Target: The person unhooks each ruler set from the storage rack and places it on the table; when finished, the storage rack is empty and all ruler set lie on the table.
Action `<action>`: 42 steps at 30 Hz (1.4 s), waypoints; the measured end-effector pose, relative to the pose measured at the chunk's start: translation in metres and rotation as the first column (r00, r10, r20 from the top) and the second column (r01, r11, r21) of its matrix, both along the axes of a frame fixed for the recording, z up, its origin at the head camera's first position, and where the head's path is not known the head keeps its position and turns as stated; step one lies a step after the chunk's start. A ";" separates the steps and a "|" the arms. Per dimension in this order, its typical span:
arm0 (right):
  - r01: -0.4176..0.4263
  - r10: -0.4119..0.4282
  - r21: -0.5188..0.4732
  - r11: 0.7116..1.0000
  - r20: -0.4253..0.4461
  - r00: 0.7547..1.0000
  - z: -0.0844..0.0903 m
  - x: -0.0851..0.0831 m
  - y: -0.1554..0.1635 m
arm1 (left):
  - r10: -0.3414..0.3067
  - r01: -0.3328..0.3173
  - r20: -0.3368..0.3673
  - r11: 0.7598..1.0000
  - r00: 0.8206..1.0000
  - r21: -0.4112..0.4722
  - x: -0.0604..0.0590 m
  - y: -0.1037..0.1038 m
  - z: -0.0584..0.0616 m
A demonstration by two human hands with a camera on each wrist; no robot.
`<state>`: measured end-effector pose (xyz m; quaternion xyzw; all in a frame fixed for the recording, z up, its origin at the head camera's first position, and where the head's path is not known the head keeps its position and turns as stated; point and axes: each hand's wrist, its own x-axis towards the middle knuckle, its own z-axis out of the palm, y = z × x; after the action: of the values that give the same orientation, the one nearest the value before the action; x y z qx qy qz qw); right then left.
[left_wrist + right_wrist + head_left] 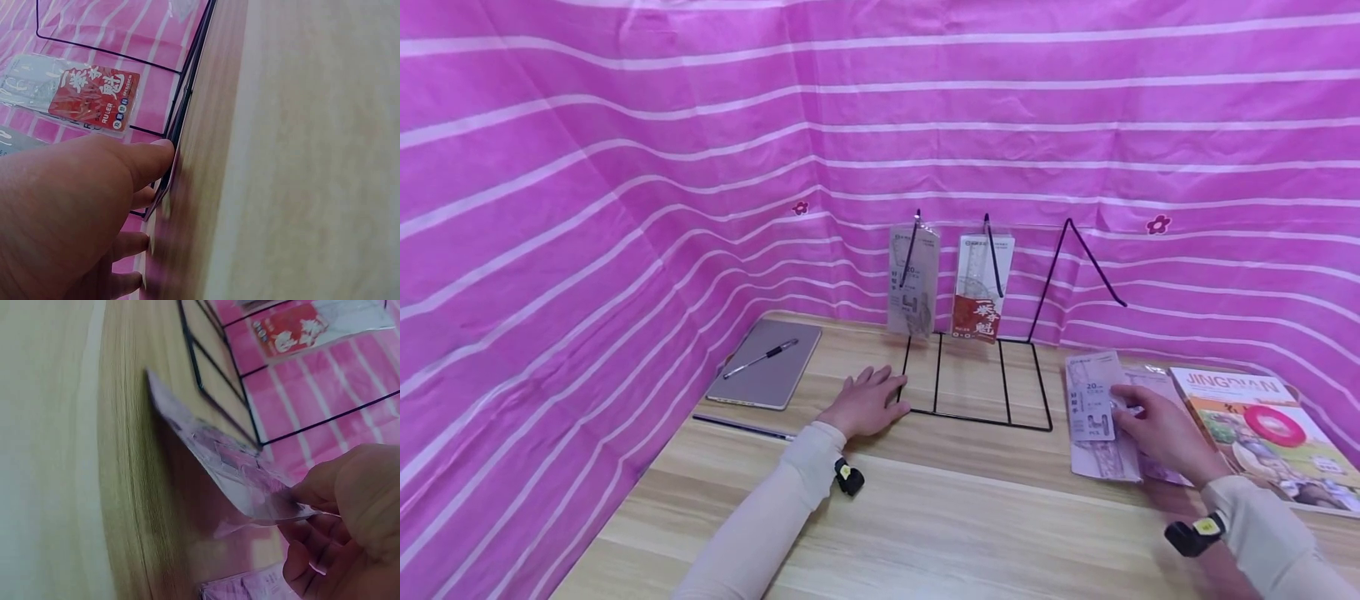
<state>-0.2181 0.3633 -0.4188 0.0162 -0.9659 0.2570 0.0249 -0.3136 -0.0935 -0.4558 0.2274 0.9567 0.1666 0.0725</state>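
Observation:
A black wire rack point(973, 392) stands on the wooden table. Two ruler packs hang from its hooks, a clear grey one point(913, 283) and a red-labelled one point(979, 292); the third hook point(1078, 250) is bare. My left hand point(876, 398) lies flat with straight fingers against the rack's front left corner point(181, 119). My right hand point(1126, 410) pinches the edge of another clear ruler pack point(1093, 407), whose one end is lifted off the table point(231, 465). More packs point(1153, 392) lie under it.
A grey notebook point(767, 379) with a pen point(762, 358) on it lies at the back left, a thin dark stick point(741, 427) in front of it. A colourful magazine point(1262, 433) lies at the right. Pink striped cloth point(625, 208) walls the table.

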 end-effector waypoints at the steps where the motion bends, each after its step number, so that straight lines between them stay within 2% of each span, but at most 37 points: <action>1: -0.004 0.004 0.007 1.000 -0.002 1.000 -0.002 -0.004 0.000 | 0.001 -0.001 0.000 1.000 1.000 -0.002 0.000 0.000 0.000; 6: -0.008 0.007 0.017 1.000 0.031 0.999 -0.010 -0.019 0.002 | -0.001 0.001 -0.004 1.000 1.000 -0.002 -0.001 -0.001 -0.002; 12: 0.012 -0.013 0.005 1.000 0.085 0.996 -0.013 -0.031 0.003 | -0.007 0.007 -0.008 1.000 1.000 -0.006 -0.002 -0.001 -0.002; 21: 0.046 -0.047 0.014 0.999 0.079 0.996 -0.012 -0.036 0.004 | -0.007 0.007 -0.015 1.000 1.000 -0.007 -0.004 -0.001 0.001; 32: 0.122 -0.120 0.000 0.993 0.163 0.979 -0.016 -0.038 -0.003 | -0.003 0.003 0.001 1.000 1.000 -0.006 -0.002 -0.003 -0.004; 35: 0.114 -0.119 0.045 0.992 0.148 0.982 -0.016 -0.037 -0.004 | -0.004 0.004 0.006 1.000 1.000 -0.007 -0.002 -0.002 -0.005; 38: 0.123 -0.131 0.100 0.987 0.074 0.989 -0.014 -0.033 -0.008 | -0.009 0.010 0.003 1.000 1.000 -0.005 -0.003 -0.001 -0.006; 42: 0.106 -0.102 0.032 0.994 -0.095 0.990 -0.006 -0.033 -0.023 | -0.009 0.009 -0.004 1.000 1.000 -0.006 -0.005 -0.001 -0.004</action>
<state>-0.2509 0.3402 -0.4250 -0.0219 -0.9679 0.2363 0.0830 -0.3187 -0.0944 -0.4602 0.2320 0.9562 0.1631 0.0720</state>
